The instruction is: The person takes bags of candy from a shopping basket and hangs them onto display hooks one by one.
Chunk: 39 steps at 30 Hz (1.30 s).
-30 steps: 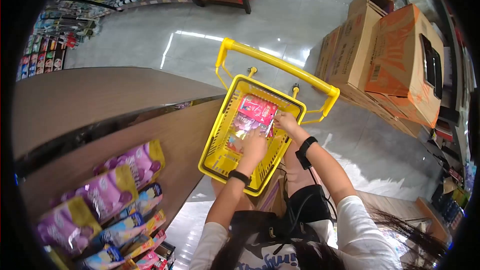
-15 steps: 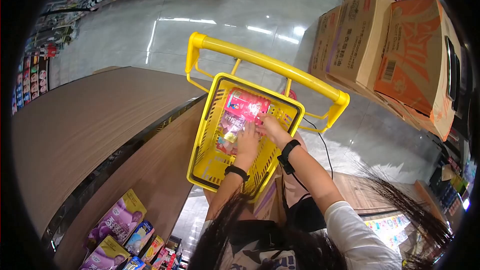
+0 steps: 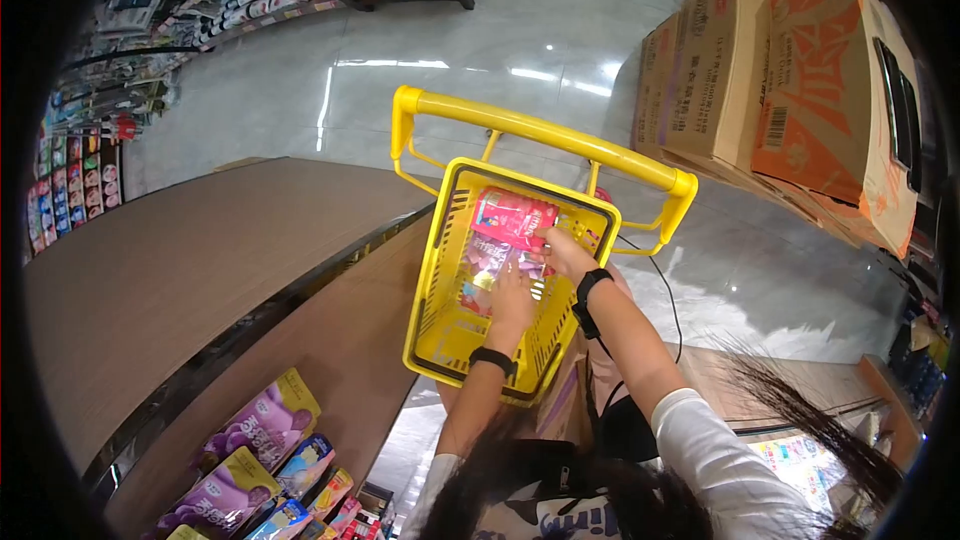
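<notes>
One red packet (image 3: 510,214) now has your right hand (image 3: 566,253) edged onto its corner, left hand (image 3: 512,300) over purple packet (image 3: 486,251); handling continues, grips unclear.

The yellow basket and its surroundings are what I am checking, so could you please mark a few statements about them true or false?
1. The left hand and right hand reach into the basket. True.
2. The red pack lies outside the basket. False: it lies inside.
3. Both wrists bear black bands. True.
4. The handle is blue. False: it is yellow.
5. Purple bags show at lower left. True.
</notes>
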### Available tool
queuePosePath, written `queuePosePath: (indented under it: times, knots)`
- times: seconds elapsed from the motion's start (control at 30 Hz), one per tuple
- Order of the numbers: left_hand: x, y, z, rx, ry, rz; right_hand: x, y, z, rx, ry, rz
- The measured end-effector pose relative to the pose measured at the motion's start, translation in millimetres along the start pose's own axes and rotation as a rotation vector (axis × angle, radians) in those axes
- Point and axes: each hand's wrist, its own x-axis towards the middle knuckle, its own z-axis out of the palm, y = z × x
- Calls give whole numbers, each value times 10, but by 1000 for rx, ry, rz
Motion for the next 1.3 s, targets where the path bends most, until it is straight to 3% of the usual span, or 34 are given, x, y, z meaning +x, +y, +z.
queuePosePath:
  times: [0.13, 0.23, 0.37, 0.5, 0.77, 0.87, 0.9, 0.97, 1.0, 1.07, 1.13, 1.3]
  knots:
    - [-90, -191, 183, 251, 71, 139, 47, -18, 102, -65, -53, 2]
    - [-174, -295, 252, 232, 141, 129, -316, -176, 382, -164, -38, -78]
    - [-418, -182, -135, 59, 319, 144, -1212, -546, 791, -480, -147, -172]
    - [-808, 15, -588, 30, 475, 219, -1879, -595, 975, -593, -212, -348]
    - [-2609, 407, -1418, -185, 907, 300, -3788, -554, 1529, -637, -490, -582]
    - [-3195, 235, -1367, -364, 923, 384, -4316, -369, 1642, -800, -602, -624]
    - [-3375, 240, -1316, -581, 893, 284, -4471, -285, 1693, -839, -639, -599]
    - [-3830, 360, -1433, -683, 865, 339, -4848, -110, 1853, -903, -765, -549]
    - [-4046, 412, -1488, -733, 854, 370, -5015, -44, 1924, -1031, -819, -641]
    - [-4349, 440, -1511, -605, 863, 356, -5401, 157, 2126, -1161, -892, -561]
    - [-4708, 493, -1574, -663, 838, 301, -5657, 407, 2289, -1250, -1006, -632]
    - [-5392, 291, -1651, -666, 1108, 430, -6379, 787, 2631, -1490, -1090, -646]
